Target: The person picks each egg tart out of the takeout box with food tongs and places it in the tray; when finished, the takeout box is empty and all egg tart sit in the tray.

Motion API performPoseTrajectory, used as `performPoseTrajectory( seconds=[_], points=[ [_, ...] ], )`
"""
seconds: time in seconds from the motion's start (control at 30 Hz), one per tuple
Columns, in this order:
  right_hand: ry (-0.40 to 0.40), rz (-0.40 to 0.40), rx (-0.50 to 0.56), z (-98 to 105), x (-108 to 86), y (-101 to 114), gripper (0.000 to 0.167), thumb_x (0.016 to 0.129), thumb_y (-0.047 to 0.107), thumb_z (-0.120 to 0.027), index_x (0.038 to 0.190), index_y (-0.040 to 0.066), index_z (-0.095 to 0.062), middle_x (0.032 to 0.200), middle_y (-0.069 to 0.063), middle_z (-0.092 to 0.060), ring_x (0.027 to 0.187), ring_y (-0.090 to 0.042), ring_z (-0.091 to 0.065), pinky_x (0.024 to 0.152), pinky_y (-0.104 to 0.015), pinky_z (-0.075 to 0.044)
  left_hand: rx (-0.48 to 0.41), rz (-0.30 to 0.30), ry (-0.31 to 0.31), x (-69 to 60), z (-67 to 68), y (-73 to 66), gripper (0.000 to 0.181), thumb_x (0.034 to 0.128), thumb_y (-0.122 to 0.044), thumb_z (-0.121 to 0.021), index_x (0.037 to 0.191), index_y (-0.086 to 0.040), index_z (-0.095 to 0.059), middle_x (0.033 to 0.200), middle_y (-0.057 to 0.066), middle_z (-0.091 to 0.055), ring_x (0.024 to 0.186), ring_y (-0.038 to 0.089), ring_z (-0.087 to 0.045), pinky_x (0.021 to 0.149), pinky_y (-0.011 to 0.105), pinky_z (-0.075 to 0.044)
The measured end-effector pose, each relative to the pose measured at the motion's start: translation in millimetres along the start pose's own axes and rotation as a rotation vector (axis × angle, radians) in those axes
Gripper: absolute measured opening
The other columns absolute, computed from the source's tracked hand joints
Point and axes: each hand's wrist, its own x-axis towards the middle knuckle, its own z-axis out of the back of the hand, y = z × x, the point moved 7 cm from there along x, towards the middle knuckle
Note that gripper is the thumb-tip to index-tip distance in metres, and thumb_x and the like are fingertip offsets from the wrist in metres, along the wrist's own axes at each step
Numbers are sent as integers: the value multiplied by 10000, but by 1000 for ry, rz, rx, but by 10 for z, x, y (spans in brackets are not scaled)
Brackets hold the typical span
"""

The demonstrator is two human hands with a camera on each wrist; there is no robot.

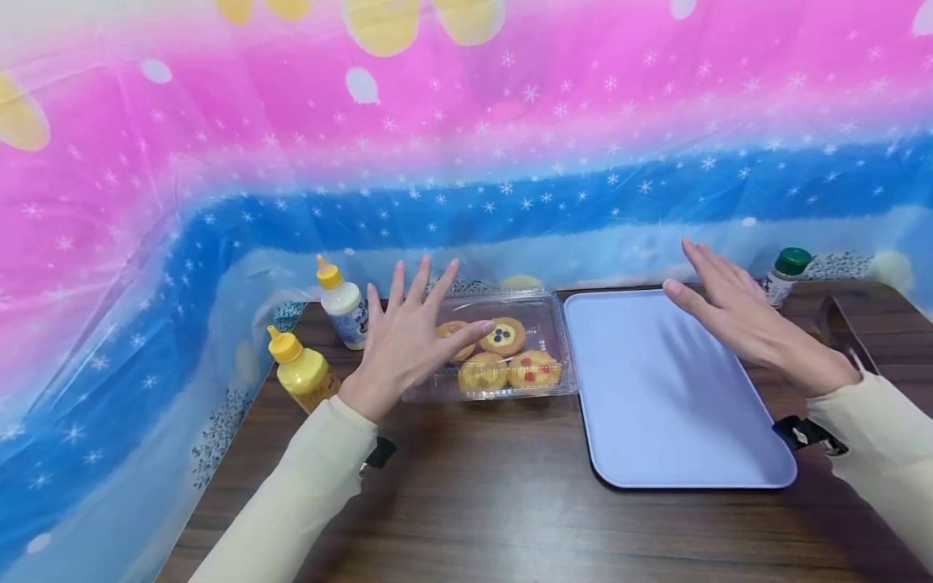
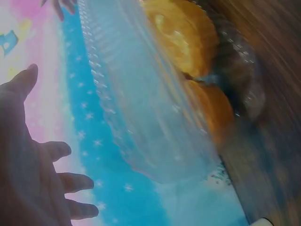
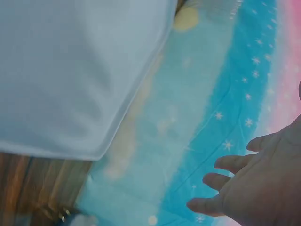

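Observation:
My left hand (image 1: 408,344) is held above the left end of a clear plastic clamshell box (image 1: 543,312), fingers straight and spread. It holds nothing. Inside the box lie several small round tarts, among them one with dark berries (image 1: 503,335) and one with red pieces (image 1: 534,369); the hand partly covers another. My right hand (image 1: 751,316) hovers over the far right side of a pale lavender tray (image 1: 649,389), fingers extended and nothing in them. In the left wrist view the box (image 2: 136,94) and tarts look blurred.
A yellow squeeze bottle (image 1: 304,374) and a white one with a yellow cap (image 1: 342,304) stand at the left. Behind the right hand is a green-capped shaker (image 1: 787,271). A dark curved strip (image 1: 841,332) lies nearby on the wooden table (image 1: 474,502). A patterned cloth (image 1: 437,146) hangs behind.

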Motion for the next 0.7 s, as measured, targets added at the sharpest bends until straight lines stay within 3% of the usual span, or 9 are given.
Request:
performPoseTrajectory(
  seconds=[0.1,0.2,0.3,0.4,0.53,0.63,0.7],
  points=[
    [17,1,128,-12,-30,38,696,1146,507,-321,1692,346,79,1773,-51,94,1596,-432,125,1180,-790,88,-5,-14,-34,-30,65,-84,991,923,-860,-488,1714,-375,-139,1775,69,-80,1617,380,30,1231,726,56],
    [26,-3,281,-35,-68,57,638,1150,508,-260,1691,391,56,1780,-63,43,1600,-442,68,1175,-807,54,-27,-41,-73,-50,119,-188,987,922,-837,-531,1713,-362,-181,1773,72,-117,1620,376,-5,1236,727,24],
    [21,36,452,-64,-78,92,636,1159,490,-217,1713,308,38,1770,-170,-28,1591,-482,-8,1216,-762,-23,-63,-73,-100,-61,146,-290,963,930,-794,-576,1707,-332,-244,1768,76,-143,1622,369,-28,1238,727,0],
    [31,88,643,-108,-57,120,653,1169,463,-212,1722,193,4,1748,-244,-85,1601,-433,-72,1287,-525,-204,-99,-95,-122,-88,158,-366,941,934,-745,-628,1696,-308,-293,1765,69,-164,1622,358,-59,1244,719,-32],
    [5,133,947,-156,-20,142,637,1181,379,-304,1706,66,-122,1670,-138,-380,1526,-209,-379,1130,-266,-456,-147,-111,-143,-149,164,-435,928,928,-697,-681,1685,-291,-329,1761,51,-188,1618,347,-118,1256,696,-65],
    [-35,155,1150,-180,-10,161,527,1178,262,-390,1644,30,-305,1502,-44,-587,1364,-141,-573,1059,-282,-535,-190,-131,-146,-191,136,-487,905,932,-672,-700,1667,-254,-378,1752,53,-221,1609,343,-168,1270,665,-83],
    [-35,151,1258,-221,-6,174,424,1168,188,-425,1563,32,-430,1434,-59,-651,1332,-184,-616,1056,-322,-547,-226,-154,-157,-219,112,-522,873,932,-641,-727,1637,-215,-438,1737,60,-267,1599,336,-212,1270,658,-114]
  ],
)
